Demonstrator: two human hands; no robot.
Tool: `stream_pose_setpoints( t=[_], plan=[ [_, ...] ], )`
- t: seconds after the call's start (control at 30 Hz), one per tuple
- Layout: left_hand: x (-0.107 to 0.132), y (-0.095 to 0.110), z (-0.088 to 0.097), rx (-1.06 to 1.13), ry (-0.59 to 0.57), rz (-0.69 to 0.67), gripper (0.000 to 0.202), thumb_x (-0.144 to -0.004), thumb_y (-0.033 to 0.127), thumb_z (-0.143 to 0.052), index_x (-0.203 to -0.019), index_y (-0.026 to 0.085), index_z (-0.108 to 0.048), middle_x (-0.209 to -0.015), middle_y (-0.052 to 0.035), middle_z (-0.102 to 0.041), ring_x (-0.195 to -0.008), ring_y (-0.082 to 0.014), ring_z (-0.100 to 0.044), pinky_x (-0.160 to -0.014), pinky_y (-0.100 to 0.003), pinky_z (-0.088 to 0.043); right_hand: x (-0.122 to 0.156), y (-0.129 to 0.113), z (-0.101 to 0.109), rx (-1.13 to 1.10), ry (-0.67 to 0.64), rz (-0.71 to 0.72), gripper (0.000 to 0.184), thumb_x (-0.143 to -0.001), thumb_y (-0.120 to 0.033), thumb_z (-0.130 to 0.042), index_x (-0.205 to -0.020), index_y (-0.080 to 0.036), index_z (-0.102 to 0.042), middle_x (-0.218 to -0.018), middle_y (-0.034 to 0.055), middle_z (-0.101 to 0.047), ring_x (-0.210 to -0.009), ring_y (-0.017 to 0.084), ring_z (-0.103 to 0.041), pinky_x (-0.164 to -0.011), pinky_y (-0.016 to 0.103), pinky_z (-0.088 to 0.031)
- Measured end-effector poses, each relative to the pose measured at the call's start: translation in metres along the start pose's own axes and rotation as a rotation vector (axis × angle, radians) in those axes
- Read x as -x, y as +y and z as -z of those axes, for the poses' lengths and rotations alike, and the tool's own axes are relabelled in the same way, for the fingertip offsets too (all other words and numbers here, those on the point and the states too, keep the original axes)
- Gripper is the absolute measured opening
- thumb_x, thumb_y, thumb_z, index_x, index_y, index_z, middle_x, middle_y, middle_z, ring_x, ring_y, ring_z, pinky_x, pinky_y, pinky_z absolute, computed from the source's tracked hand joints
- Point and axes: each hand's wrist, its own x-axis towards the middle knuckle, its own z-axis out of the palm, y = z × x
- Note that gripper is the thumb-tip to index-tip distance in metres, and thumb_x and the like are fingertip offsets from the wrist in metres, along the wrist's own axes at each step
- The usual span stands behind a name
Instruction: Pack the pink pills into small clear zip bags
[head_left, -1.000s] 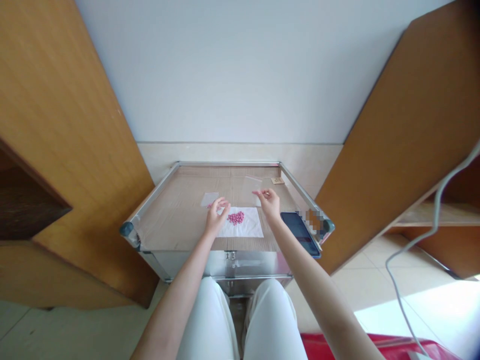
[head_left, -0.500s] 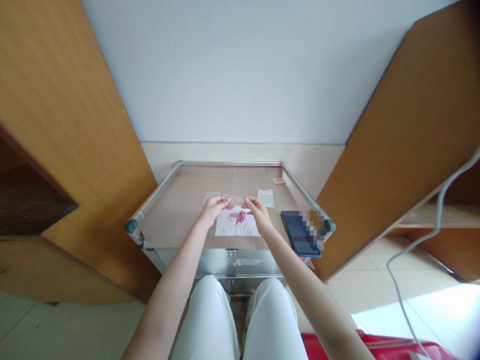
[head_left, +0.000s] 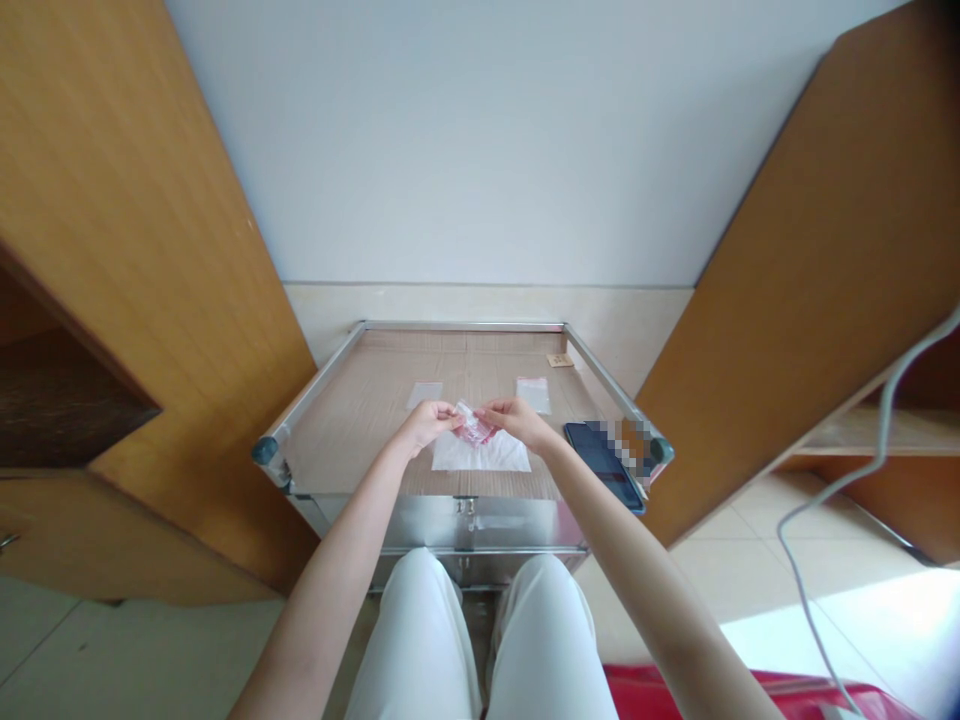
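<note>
Between my two hands is a small clear plastic bag [head_left: 472, 424], crumpled, with pink-red showing through or behind it. My left hand [head_left: 429, 425] pinches the bag's left side. On the other side the fingertips of my right hand [head_left: 517, 418] are closed on it too. Just beneath lies a white sheet [head_left: 480, 456], flat on the table near its front edge. Whether the pink beads seen earlier are inside the bag or behind it, I cannot tell.
Two flat clear bags lie behind my hands, one bag [head_left: 425, 395] at left and another bag [head_left: 533, 394] at right. A dark phone [head_left: 604, 465] rests at the right edge. A small tan card [head_left: 559, 360] sits at the back right. Metal rails [head_left: 465, 326] border the tabletop.
The bag was stretched out above the pink beads; now it is bunched between my hands, lower and closer in. My right hand has turned more sideways, and the bead pile is covered from view.
</note>
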Motion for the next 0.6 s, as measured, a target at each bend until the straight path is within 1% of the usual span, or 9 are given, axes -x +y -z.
stream_pose_setpoints(
  t=[0.1, 0.2, 0.3, 0.4, 0.5, 0.53, 0.6],
  plan=[
    [0.002, 0.004, 0.000, -0.026, -0.048, -0.004, 0.021, -0.064, 0.034, -0.060, -0.057, 0.014, -0.060, -0.055, -0.0042, -0.061, -0.051, -0.0134, -0.055, -0.053, -0.024, -0.041, 0.000, 0.003, 0.000, 0.028, -0.042, 0.001, 0.025, -0.065, -0.036, -0.056, -0.063, -0.013, -0.063, -0.051, 0.0000, -0.057, -0.045, 0.008, -0.049, -0.045, 0.020, -0.038],
    [0.004, 0.004, 0.000, -0.076, -0.072, -0.023, 0.021, -0.067, 0.032, -0.058, -0.056, 0.014, -0.057, -0.053, -0.0024, -0.058, -0.051, -0.0120, -0.053, -0.054, -0.023, -0.039, -0.002, 0.009, -0.002, 0.043, -0.016, -0.010, 0.021, -0.064, -0.033, -0.058, -0.059, -0.013, -0.062, -0.049, 0.0001, -0.057, -0.044, 0.008, -0.050, -0.044, 0.019, -0.038],
    [0.005, 0.002, 0.000, -0.129, -0.055, -0.049, 0.020, -0.069, 0.032, -0.055, -0.059, 0.014, -0.055, -0.050, 0.0007, -0.053, -0.049, -0.0101, -0.049, -0.052, -0.022, -0.036, -0.002, 0.010, -0.005, 0.009, 0.004, -0.040, 0.020, -0.064, -0.032, -0.058, -0.062, -0.012, -0.063, -0.052, 0.0013, -0.058, -0.046, 0.009, -0.052, -0.045, 0.020, -0.041],
    [0.004, 0.002, 0.001, -0.180, -0.068, -0.042, 0.020, -0.069, 0.033, -0.054, -0.061, 0.014, -0.053, -0.050, 0.0029, -0.048, -0.046, -0.0082, -0.044, -0.049, -0.020, -0.034, 0.000, 0.007, -0.006, -0.060, -0.022, -0.078, 0.022, -0.065, -0.032, -0.058, -0.067, -0.011, -0.063, -0.056, 0.0022, -0.060, -0.050, 0.011, -0.056, -0.049, 0.022, -0.043],
    [0.002, 0.002, 0.002, -0.191, -0.087, -0.021, 0.018, -0.068, 0.031, -0.055, -0.069, 0.014, -0.053, -0.061, 0.0015, -0.052, -0.050, -0.0079, -0.046, -0.049, -0.020, -0.035, 0.001, 0.006, -0.007, -0.073, -0.019, -0.091, 0.021, -0.065, -0.032, -0.058, -0.066, -0.011, -0.061, -0.055, 0.0017, -0.059, -0.050, 0.010, -0.056, -0.050, 0.021, -0.044],
    [0.002, 0.002, 0.001, -0.182, -0.066, -0.018, 0.018, -0.067, 0.030, -0.056, -0.073, 0.014, -0.053, -0.066, 0.0006, -0.054, -0.053, -0.0082, -0.048, -0.050, -0.020, -0.036, 0.001, 0.007, -0.007, -0.064, -0.008, -0.087, 0.021, -0.064, -0.032, -0.058, -0.065, -0.011, -0.061, -0.054, 0.0014, -0.058, -0.049, 0.010, -0.055, -0.049, 0.021, -0.043],
    [0.002, 0.002, 0.000, -0.155, 0.017, -0.026, 0.021, -0.066, 0.029, -0.058, -0.080, 0.016, -0.050, -0.075, -0.0004, -0.055, -0.060, -0.0093, -0.051, -0.054, -0.021, -0.039, 0.000, 0.009, -0.008, -0.044, 0.013, -0.071, 0.022, -0.065, -0.033, -0.058, -0.063, -0.011, -0.060, -0.053, 0.0009, -0.057, -0.048, 0.010, -0.055, -0.048, 0.021, -0.042]
  ],
)
